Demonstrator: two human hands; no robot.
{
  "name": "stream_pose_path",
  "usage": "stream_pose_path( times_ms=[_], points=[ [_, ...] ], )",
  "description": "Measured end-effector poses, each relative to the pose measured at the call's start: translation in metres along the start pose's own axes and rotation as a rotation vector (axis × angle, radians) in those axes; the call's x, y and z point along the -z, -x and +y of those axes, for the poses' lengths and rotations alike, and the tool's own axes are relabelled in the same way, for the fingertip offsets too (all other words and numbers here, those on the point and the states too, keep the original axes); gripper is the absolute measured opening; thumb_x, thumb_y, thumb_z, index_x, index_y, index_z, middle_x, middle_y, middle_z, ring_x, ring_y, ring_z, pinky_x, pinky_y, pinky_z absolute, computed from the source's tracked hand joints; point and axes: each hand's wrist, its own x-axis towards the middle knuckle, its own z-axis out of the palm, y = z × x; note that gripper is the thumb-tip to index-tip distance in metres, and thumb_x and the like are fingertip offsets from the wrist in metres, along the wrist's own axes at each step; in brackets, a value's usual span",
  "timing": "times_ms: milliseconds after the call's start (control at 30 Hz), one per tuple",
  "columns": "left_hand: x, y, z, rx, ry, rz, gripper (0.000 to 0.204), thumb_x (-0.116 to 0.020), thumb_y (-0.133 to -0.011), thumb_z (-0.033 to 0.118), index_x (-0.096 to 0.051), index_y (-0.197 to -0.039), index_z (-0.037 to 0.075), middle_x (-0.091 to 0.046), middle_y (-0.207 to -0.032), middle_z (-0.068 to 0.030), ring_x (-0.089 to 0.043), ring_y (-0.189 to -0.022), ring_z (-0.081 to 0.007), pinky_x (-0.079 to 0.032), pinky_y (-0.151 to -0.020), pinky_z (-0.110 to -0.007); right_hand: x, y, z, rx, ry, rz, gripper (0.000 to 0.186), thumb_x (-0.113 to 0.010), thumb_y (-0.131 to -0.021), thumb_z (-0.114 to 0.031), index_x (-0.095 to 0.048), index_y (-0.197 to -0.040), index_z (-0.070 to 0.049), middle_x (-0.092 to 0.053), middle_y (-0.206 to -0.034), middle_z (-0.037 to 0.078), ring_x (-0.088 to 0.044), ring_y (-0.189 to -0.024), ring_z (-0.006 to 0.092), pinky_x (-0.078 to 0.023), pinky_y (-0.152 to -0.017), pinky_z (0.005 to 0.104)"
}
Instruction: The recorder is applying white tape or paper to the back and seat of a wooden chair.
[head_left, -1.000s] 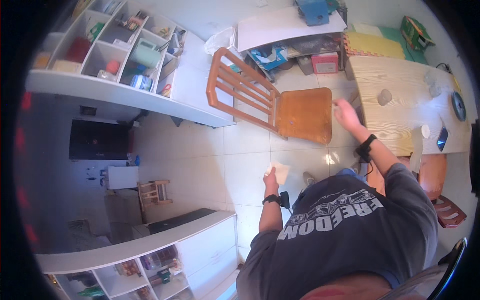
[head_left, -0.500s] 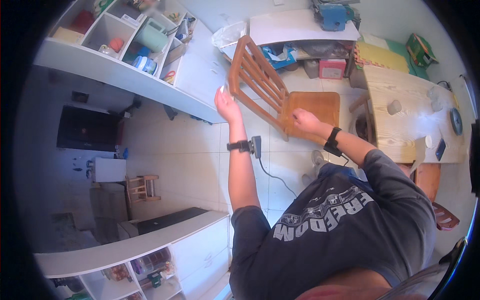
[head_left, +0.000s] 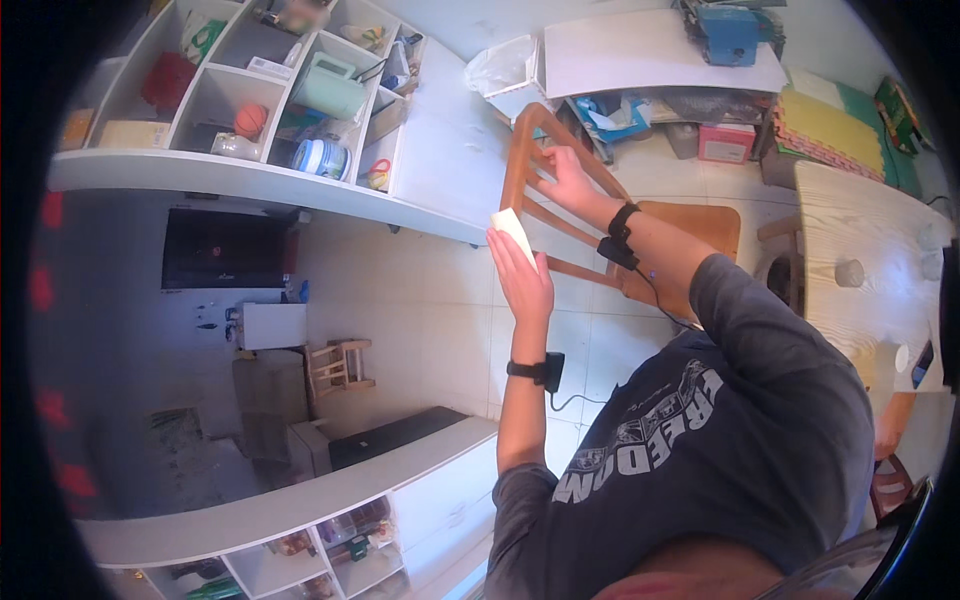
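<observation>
A brown wooden chair (head_left: 690,232) with a slatted back stands in front of me, its back toward the left. My left hand (head_left: 522,285) has a flat cream-white pad (head_left: 513,236) between thumb and fingers, held against the near corner of the chair back. Whether the pad is folded cloth, paper or sponge cannot be made out. My right hand (head_left: 577,188) is at the slats of the chair back, fingers bent around one of them; the fingertips are partly hidden. Both wrists wear black straps with small cabled boxes.
To the left runs a white shelf unit (head_left: 225,170) with filled compartments. A white bin with a plastic liner (head_left: 500,72) stands beyond the chair. A wooden table (head_left: 860,220) is at the right, and a low white cabinet (head_left: 300,490) stands at lower left.
My right hand has moved from above the seat to the slats of the chair back. My left hand has turned, bringing the pad onto the chair's frame. The view has shifted.
</observation>
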Motion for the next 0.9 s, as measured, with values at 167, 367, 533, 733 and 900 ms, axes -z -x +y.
stream_pose_path(
  times_ms=[167,367,533,733,900],
  points=[
    [0.009,-0.011,0.005,0.003,0.015,-0.060,0.070,-0.054,-0.083,0.013,-0.015,-0.135,-0.011,-0.014,-0.141,-0.0320,-0.014,-0.132,-0.0447,-0.015,-0.109,-0.045,-0.008,-0.025,0.026,0.194,-0.055,-0.010,0.048,-0.059,-0.075,-0.016,-0.041,-0.117,-0.001,-0.049,-0.111,0.021,-0.047,-0.107,0.0356,-0.039,-0.090,0.0391],
    [0.019,-0.074,0.002,-0.169,-0.051,-0.252,0.070,-0.057,-0.082,0.016,-0.019,-0.135,-0.009,-0.018,-0.141,-0.0303,-0.021,-0.130,-0.0440,-0.023,-0.106,-0.043,-0.026,-0.031,0.041,0.130,-0.188,-0.097,0.034,-0.053,-0.086,-0.019,-0.042,-0.114,-0.002,-0.054,-0.100,0.022,-0.052,-0.098,0.0369,-0.042,-0.082,0.0406],
    [0.013,-0.127,-0.009,-0.243,0.086,-0.434,0.072,-0.056,-0.084,0.017,-0.015,-0.136,-0.008,-0.017,-0.141,-0.0295,-0.026,-0.129,-0.0421,-0.028,-0.104,-0.040,-0.024,-0.032,0.042,0.128,-0.201,-0.108,0.030,-0.055,-0.086,-0.019,-0.043,-0.108,-0.002,-0.055,-0.095,0.023,-0.053,-0.093,0.0395,-0.042,-0.078,0.0421],
    [-0.001,-0.157,-0.015,-0.324,0.056,-0.499,0.070,-0.053,-0.086,0.019,-0.011,-0.136,-0.010,-0.014,-0.141,-0.0311,-0.022,-0.130,-0.0422,-0.027,-0.105,-0.040,-0.024,-0.036,0.036,0.110,-0.206,-0.037,0.024,-0.054,-0.086,-0.015,-0.043,-0.103,-0.003,-0.055,-0.091,0.022,-0.053,-0.089,0.0385,-0.042,-0.076,0.0428],
    [-0.024,-0.188,-0.014,-0.349,0.115,-0.495,0.069,-0.050,-0.088,0.020,-0.011,-0.135,-0.011,-0.013,-0.141,-0.0332,-0.021,-0.130,-0.0430,-0.026,-0.106,-0.040,-0.023,-0.035,0.033,0.112,-0.279,-0.084,0.019,-0.053,-0.086,-0.012,-0.043,-0.099,-0.003,-0.055,-0.089,0.020,-0.054,-0.085,0.0346,-0.042,-0.075,0.0394]
  ],
)
